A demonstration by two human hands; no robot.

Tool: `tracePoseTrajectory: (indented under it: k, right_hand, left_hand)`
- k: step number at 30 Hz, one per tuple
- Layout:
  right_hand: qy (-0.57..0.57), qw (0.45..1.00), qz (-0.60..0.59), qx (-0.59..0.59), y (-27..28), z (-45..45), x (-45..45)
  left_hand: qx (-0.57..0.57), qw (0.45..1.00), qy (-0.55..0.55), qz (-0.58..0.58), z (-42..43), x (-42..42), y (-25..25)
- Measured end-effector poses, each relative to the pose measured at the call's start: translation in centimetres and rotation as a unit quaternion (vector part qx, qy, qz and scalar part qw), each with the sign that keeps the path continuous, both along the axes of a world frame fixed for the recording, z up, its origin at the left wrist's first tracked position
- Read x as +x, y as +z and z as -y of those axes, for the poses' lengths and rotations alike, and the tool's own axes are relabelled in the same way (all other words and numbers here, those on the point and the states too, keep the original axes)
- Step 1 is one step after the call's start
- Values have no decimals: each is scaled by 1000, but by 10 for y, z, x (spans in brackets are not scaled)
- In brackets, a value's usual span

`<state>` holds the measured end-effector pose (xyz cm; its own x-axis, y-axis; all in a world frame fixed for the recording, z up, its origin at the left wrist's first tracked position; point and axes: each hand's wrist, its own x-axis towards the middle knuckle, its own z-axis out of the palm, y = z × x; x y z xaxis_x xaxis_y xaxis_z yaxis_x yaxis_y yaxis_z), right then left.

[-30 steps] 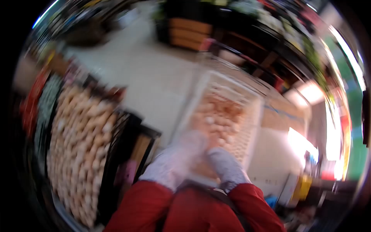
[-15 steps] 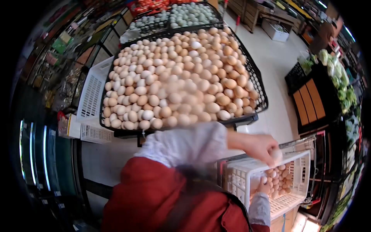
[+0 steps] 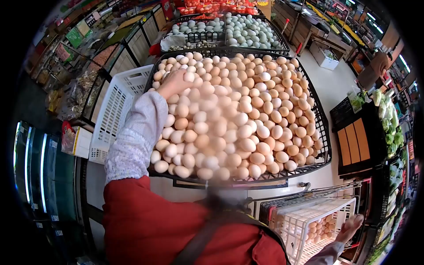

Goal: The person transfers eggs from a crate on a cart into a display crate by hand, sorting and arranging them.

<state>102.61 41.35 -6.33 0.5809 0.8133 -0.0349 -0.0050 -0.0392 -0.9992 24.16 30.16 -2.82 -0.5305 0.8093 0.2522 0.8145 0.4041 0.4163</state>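
"How many hands do you have there?"
"My two: left hand (image 3: pixel 176 83) and right hand (image 3: pixel 350 226)."
"Eggs?"
"Brown eggs (image 3: pixel 277 116), well over a hundred in one black tray (image 3: pixel 325 140); more than a dozen in one white crate (image 3: pixel 292 222). I can't count the pale green eggs (image 3: pixel 254 32)."
"White crates altogether?"
"Two I can make out."

Leafy greens (image 3: pixel 394 138) beside black crate (image 3: pixel 342 113)

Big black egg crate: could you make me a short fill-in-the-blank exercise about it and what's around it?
The left hand is at the ____ in the black crate.
The right hand is near a ____ lattice-walled basket.
The person's main garment is ____.

Missing words: eggs; white; red.
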Motion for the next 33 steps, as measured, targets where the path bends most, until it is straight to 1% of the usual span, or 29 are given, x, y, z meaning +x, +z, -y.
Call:
tracePoseTrajectory:
  k: [2,3,4,5,6,7,9,10,11,12,13,14,15,17,18,19,21,22,23,25,26,27,28,29,30,31,32,33]
  right_hand:
    - [112,993,-9,25,34,-13,-70]
    - [213,976,34,8,43,-23,-101]
    - [310,947,78,1,52,-33,-131]
    - [344,925,154,53,48,-41,-177]
    - [396,902,172,-2,65,-43,-227]
    - [449,886,99,53,49,-65,-260]
    - [518,835,184,35,66,-70,-354]
    - [543,818,190,9,67,-73,-398]
    - [568,799,196,-16,69,-76,-443]
    - [625,770,128,-20,78,-59,-485]
    - [613,771,174,-7,60,-69,-525]
    - [638,742,206,16,33,-85,-561]
    - [659,713,235,42,7,-100,-597]
    - [622,664,413,41,29,-73,-654]
    - [602,647,453,116,16,-69,-676]
    - [576,626,489,192,0,-70,-695]
    - [645,564,500,128,-5,-72,-717]
    - [616,554,546,124,-6,-68,-721]
    - [616,555,545,124,-7,-65,-726]
    - [599,580,532,145,-20,-67,-733]
    - [599,582,531,142,-25,-72,-735]
    - [599,469,601,246,-26,-77,-735]
    - [584,336,660,332,-26,-82,-732]
    - [546,208,689,429,-27,-87,-728]
    - [589,295,661,359,-26,-86,-722]
    - [626,414,598,281,-25,-86,-720]
    - [641,492,544,225,-24,-86,-716]
    - [649,508,521,222,-19,-86,-710]
  left_hand:
    - [-23,997,29,-70,-3,-50,-40]
    - [-20,997,25,-66,-2,-53,-41]
    - [-57,996,25,-57,0,-51,-36]
    - [-93,994,24,-47,0,-51,-35]
    - [-92,995,23,-40,-2,-54,-38]
    - [-89,995,19,-38,-2,-60,-43]
    - [-61,998,16,11,-2,-72,-53]
    - [-81,997,5,5,-1,-69,-47]
    - [-77,997,3,6,-2,-65,-45]
    - [-105,994,27,13,-4,-61,-44]
    - [-132,990,52,18,-6,-60,-43]
    - [-164,985,50,17,-11,-65,-46]
    - [-161,986,49,18,-12,-61,-47]
    - [-130,982,134,-4,-13,-47,-46]
    - [-166,977,130,33,-15,-50,-46]
    - [-164,977,130,32,-16,-50,-45]
    - [-169,978,120,33,-13,-45,-42]
    - [-163,979,117,33,-11,-43,-41]
    - [-163,979,116,32,-9,-43,-38]
    - [-130,986,97,42,-6,-44,-40]
    - [-133,986,94,42,-4,-46,-43]
    - [-109,991,79,5,-1,-49,-46]
    - [-85,994,63,-33,1,-50,-47]
    - [-87,994,56,-36,0,-51,-48]
    - [-91,993,64,-42,1,-48,-41]
    - [-96,992,70,-50,0,-45,-33]
    - [-86,993,64,-50,-2,-42,-27]
    - [-57,995,56,-52,-6,-38,-23]
